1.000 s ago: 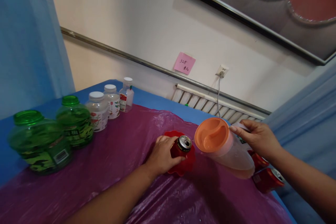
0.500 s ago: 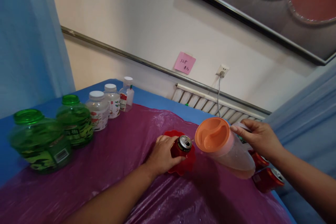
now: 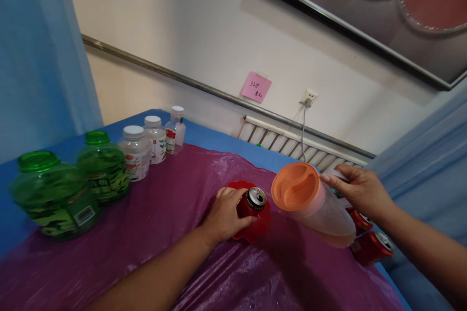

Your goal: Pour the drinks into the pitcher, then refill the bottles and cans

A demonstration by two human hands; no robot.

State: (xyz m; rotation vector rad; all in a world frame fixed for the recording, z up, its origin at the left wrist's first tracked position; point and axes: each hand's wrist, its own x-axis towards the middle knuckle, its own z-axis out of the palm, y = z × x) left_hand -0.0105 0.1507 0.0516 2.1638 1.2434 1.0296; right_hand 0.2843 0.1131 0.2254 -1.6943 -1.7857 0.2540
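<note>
My left hand (image 3: pixel 226 215) is wrapped round a red can (image 3: pixel 246 208), whose opened silver top faces up. Under the can lies a red scalloped dish (image 3: pixel 261 226). My right hand (image 3: pixel 361 189) grips the handle of a translucent pitcher (image 3: pixel 324 218) with an orange lid (image 3: pixel 295 187). The pitcher is tilted towards the can, its lid just right of the can and apart from it. Some liquid shows in the pitcher's lower part. Whether any liquid is running out is too small to tell.
Two green jars (image 3: pixel 54 199), two white-capped jars (image 3: pixel 135 153) and a clear bottle (image 3: pixel 175 131) stand on the left. Red cans (image 3: pixel 372 248) stand at the right, partly behind the pitcher. Purple plastic sheeting (image 3: pixel 164 204) covers much of the blue table (image 3: pixel 209 138). Behind is a radiator (image 3: pixel 277 141).
</note>
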